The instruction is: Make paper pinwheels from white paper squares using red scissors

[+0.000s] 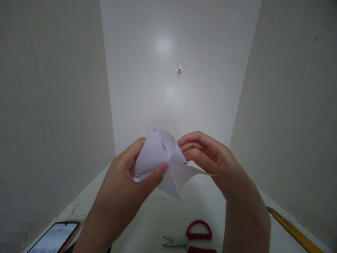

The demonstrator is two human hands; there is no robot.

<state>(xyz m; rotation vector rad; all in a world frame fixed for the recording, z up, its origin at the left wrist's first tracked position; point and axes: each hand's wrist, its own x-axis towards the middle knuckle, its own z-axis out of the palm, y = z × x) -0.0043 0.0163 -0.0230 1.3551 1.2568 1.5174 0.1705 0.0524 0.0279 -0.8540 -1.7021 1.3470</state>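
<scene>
The worktop (184,207) is a pale, whitish surface set in a narrow recess, with plain walls close on its left and right and a light panel at its far end. Its near left edge looks scuffed, with worn patches. On the near left lies a phone (54,237) in a red case, its screen lit and facing up, partly cut off by the picture's edge. Near the middle, at the near edge, lie scissors (191,237) with red handles, the short metal blades pointing left. Along the near right edge lies a yellow ruler (292,230), running diagonally from the far left toward the near right corner.
</scene>
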